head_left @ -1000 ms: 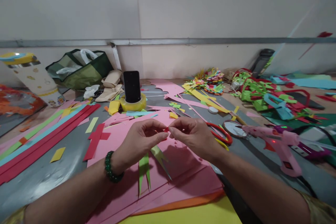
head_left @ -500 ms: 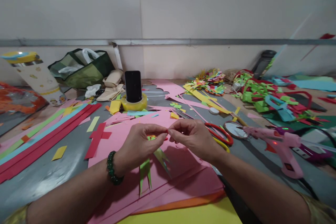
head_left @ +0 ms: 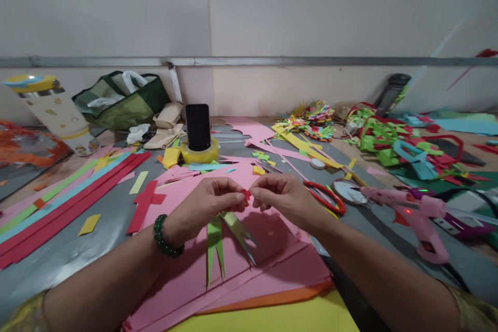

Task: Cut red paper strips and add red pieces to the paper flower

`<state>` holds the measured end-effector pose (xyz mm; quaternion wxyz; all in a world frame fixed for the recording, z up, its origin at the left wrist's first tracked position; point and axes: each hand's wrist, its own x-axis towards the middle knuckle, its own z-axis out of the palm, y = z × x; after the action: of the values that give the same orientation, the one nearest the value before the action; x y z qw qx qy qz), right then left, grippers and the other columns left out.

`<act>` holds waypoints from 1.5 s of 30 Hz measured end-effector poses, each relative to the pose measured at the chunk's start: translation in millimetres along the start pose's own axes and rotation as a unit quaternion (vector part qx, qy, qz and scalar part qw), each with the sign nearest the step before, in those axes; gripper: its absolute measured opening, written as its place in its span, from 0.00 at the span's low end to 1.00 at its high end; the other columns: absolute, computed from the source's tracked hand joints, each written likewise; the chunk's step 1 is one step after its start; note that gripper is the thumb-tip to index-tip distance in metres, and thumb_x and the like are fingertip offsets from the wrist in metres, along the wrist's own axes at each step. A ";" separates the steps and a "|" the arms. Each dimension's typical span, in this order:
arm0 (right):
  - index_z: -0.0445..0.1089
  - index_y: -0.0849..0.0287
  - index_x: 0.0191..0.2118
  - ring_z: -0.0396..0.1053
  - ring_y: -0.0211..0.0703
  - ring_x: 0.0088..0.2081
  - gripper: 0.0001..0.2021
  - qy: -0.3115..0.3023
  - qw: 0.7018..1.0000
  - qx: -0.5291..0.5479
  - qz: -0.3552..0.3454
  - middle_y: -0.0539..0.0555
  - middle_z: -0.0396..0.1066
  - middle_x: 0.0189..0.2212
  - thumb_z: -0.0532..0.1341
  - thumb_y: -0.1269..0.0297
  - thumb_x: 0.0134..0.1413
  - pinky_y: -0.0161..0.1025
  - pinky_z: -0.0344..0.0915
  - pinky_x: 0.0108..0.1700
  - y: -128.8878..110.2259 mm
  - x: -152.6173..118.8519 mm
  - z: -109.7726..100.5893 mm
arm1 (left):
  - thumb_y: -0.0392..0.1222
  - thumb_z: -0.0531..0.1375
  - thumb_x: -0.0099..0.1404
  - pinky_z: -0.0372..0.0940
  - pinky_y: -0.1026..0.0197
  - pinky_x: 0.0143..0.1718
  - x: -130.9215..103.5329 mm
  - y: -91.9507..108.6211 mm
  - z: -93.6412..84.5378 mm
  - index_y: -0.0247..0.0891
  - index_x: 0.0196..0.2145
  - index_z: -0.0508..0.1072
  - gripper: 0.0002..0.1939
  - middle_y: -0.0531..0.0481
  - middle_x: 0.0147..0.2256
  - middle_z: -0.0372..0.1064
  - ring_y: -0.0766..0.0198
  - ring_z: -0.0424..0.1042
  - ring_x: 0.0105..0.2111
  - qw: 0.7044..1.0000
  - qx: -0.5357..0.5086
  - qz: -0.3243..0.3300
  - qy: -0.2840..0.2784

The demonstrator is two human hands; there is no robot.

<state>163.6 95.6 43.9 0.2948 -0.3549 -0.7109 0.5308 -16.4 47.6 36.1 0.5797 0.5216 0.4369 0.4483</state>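
Between the fingertips of both hands is a small red paper piece, crinkled at its edge. My left hand, with a green bead bracelet at the wrist, pinches it from the left. My right hand pinches its right side with thumb and forefinger. Below the left hand, green paper strips with pointed, forked ends lie over the pink paper sheets; their upper part is hidden by that hand. Red-handled scissors lie just beyond the right hand.
A pink glue gun with a lit red light stands at the right. A phone leans upright in a yellow tape roll. Red paper strips lie left; a tumbler and green bag stand behind. Paper flowers sit at the back.
Both hands have shifted slightly, and more of the red paper piece now shows between the fingertips. The green strips below the left hand are more exposed.
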 end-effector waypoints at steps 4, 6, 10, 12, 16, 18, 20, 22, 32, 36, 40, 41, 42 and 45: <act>0.71 0.61 0.30 0.67 0.34 0.26 0.13 -0.008 0.999 0.023 -0.023 0.50 0.72 0.23 0.64 0.54 0.49 0.33 0.63 0.29 5.2 2.1 0.0 | 0.42 0.66 0.56 0.59 0.69 0.28 0.1 -1.4 -0.2 0.33 0.27 0.73 0.09 0.52 0.25 0.70 0.71 0.67 0.25 1.000 -0.018 -0.008 -0.008; 0.71 0.60 0.33 0.66 0.34 0.26 0.13 -0.014 0.999 0.013 -0.026 0.50 0.72 0.24 0.67 0.55 0.46 0.32 0.62 0.27 7.4 2.9 1.3 | 0.43 0.65 0.56 0.59 0.69 0.28 0.2 -2.4 -0.7 0.33 0.26 0.73 0.10 0.52 0.24 0.69 0.72 0.66 0.24 1.000 -0.015 -0.003 -0.011; 0.70 0.60 0.34 0.67 0.35 0.26 0.12 0.017 0.998 0.002 -0.060 0.49 0.71 0.25 0.66 0.58 0.48 0.33 0.64 0.27 11.6 5.3 -0.1 | 0.46 0.66 0.55 0.62 0.66 0.32 3.9 1.2 -13.2 0.35 0.28 0.73 0.11 0.52 0.27 0.70 0.68 0.71 0.28 1.000 -0.028 0.009 0.012; 0.70 0.59 0.34 0.67 0.35 0.27 0.09 0.053 0.992 -0.050 -0.103 0.49 0.70 0.26 0.64 0.59 0.51 0.34 0.65 0.29 13.0 6.6 -2.0 | 0.48 0.67 0.54 0.64 0.64 0.36 5.9 9.0 -26.9 0.36 0.29 0.73 0.12 0.52 0.29 0.71 0.66 0.72 0.32 0.997 -0.016 0.045 0.061; 0.72 0.58 0.33 0.68 0.38 0.31 0.05 0.052 0.955 -0.205 -0.208 0.51 0.72 0.29 0.60 0.64 0.56 0.36 0.65 0.33 14.7 7.2 -0.8 | 0.49 0.63 0.58 0.63 0.63 0.34 0.1 33.6 -55.3 0.36 0.29 0.72 0.12 0.51 0.28 0.72 0.65 0.71 0.31 0.967 0.175 0.149 0.108; 0.72 0.58 0.35 0.69 0.40 0.36 0.05 0.027 0.932 -0.250 -0.260 0.53 0.73 0.33 0.59 0.67 0.56 0.39 0.65 0.39 16.1 7.1 1.8 | 0.46 0.61 0.60 0.63 0.63 0.34 -8.1 44.9 -62.6 0.36 0.31 0.74 0.10 0.49 0.30 0.73 0.63 0.71 0.32 0.942 0.301 0.143 0.032; 0.73 0.58 0.37 0.69 0.42 0.38 0.06 0.017 0.915 -0.277 -0.294 0.54 0.74 0.34 0.58 0.68 0.56 0.40 0.65 0.42 18.6 8.0 4.3 | 0.43 0.59 0.62 0.63 0.63 0.35 -16.6 51.7 -64.2 0.37 0.33 0.75 0.08 0.48 0.33 0.75 0.62 0.72 0.34 0.914 0.385 0.116 -0.059; 0.73 0.59 0.35 0.68 0.42 0.37 0.06 0.019 0.911 -0.292 -0.289 0.55 0.73 0.33 0.58 0.67 0.57 0.40 0.64 0.41 21.4 9.9 5.9 | 0.39 0.59 0.61 0.62 0.64 0.35 -22.4 53.1 -63.1 0.39 0.33 0.76 0.06 0.50 0.33 0.75 0.63 0.72 0.34 0.881 0.452 0.095 -0.104; 0.74 0.59 0.29 0.63 0.37 0.27 0.14 -0.014 0.955 -0.272 -0.116 0.50 0.70 0.24 0.58 0.55 0.56 0.35 0.56 0.29 16.3 19.1 27.2 | 0.32 0.60 0.54 0.58 0.66 0.32 -17.5 39.3 -65.3 0.42 0.30 0.78 0.09 0.53 0.28 0.75 0.63 0.70 0.30 0.854 0.488 0.045 -0.178; 0.75 0.59 0.29 0.61 0.35 0.24 0.08 -0.058 0.965 -0.245 -0.066 0.48 0.69 0.21 0.63 0.61 0.50 0.33 0.53 0.25 15.7 32.7 42.6 | 0.31 0.61 0.53 0.58 0.67 0.31 -17.3 38.1 -68.9 0.42 0.27 0.78 0.08 0.54 0.27 0.75 0.64 0.71 0.29 0.857 0.473 0.045 -0.199; 0.74 0.61 0.26 0.58 0.32 0.21 0.09 -0.099 0.969 -0.219 -0.055 0.46 0.67 0.18 0.60 0.64 0.50 0.31 0.53 0.23 1.8 39.0 38.2 | 0.33 0.60 0.54 0.58 0.68 0.31 -15.3 38.5 -77.1 0.42 0.27 0.78 0.07 0.55 0.28 0.75 0.65 0.71 0.30 0.854 0.470 0.053 -0.215; 0.74 0.61 0.25 0.59 0.32 0.20 0.09 -0.125 0.968 -0.211 -0.050 0.46 0.67 0.17 0.61 0.63 0.50 0.31 0.54 0.23 -7.2 34.4 32.9 | 0.34 0.60 0.54 0.58 0.67 0.31 -14.8 39.1 -79.0 0.41 0.28 0.78 0.07 0.55 0.28 0.76 0.65 0.71 0.30 0.851 0.475 0.054 -0.216; 0.75 0.61 0.24 0.61 0.32 0.20 0.10 -0.173 0.963 -0.206 -0.039 0.46 0.68 0.17 0.62 0.62 0.49 0.30 0.55 0.23 -18.2 26.6 26.9 | 0.34 0.60 0.55 0.58 0.67 0.32 -14.3 39.7 -80.4 0.41 0.28 0.77 0.06 0.55 0.29 0.76 0.64 0.71 0.31 0.849 0.478 0.055 -0.219; 0.78 0.59 0.26 0.67 0.35 0.21 0.06 -0.435 0.876 -0.201 0.050 0.48 0.74 0.20 0.66 0.63 0.45 0.30 0.61 0.23 -54.4 -11.0 12.0 | 0.35 0.60 0.55 0.58 0.67 0.33 -13.1 40.4 -80.6 0.39 0.25 0.76 0.05 0.53 0.29 0.75 0.63 0.71 0.32 0.850 0.473 0.069 -0.221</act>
<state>149.9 70.0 92.8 -0.1486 -0.1750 -0.8399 0.4917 -100.3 54.1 70.9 0.3118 0.8467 0.4196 0.0991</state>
